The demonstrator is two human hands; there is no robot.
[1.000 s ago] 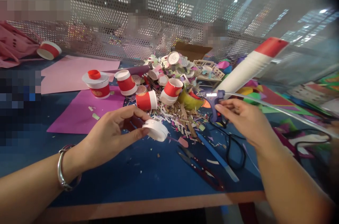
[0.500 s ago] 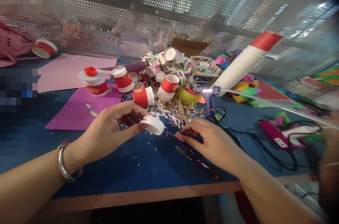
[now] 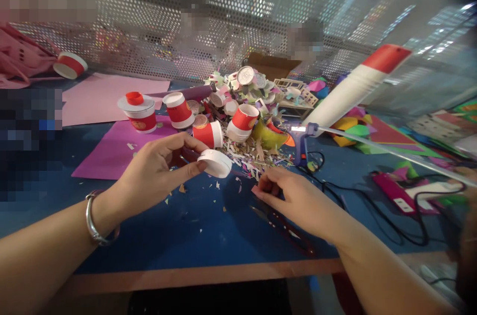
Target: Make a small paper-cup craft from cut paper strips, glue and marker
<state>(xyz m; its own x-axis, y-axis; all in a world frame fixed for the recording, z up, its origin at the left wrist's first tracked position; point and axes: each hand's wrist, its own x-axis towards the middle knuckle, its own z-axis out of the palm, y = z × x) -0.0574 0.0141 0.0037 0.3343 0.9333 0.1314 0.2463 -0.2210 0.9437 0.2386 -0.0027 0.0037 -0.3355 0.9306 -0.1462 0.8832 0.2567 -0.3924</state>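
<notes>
My left hand (image 3: 158,168) pinches the rim of a shallow white round piece (image 3: 217,163), like the cut-off bottom of a paper cup, above the table. A little to the right, my right hand (image 3: 292,198) has its fingers pressed together on a small pink paper strip (image 3: 256,190). Part of the strip is hidden by the fingers. Below that hand lies a pair of dark red-handled scissors (image 3: 288,228). A purple-blue glue gun (image 3: 301,143) stands behind it.
Several red-and-white paper cups (image 3: 179,111) stand or lie beyond my hands, beside a heap of paper scraps (image 3: 244,91). Purple paper (image 3: 100,156) lies left. A white tube with a red end (image 3: 357,84) leans at right. Black cables (image 3: 368,210) run near a magenta box (image 3: 397,191).
The pink strip is now mostly covered by my right fingers. The thin thread-like line between it and the white piece has faded. The view has shifted slightly, and both hands keep their grips.
</notes>
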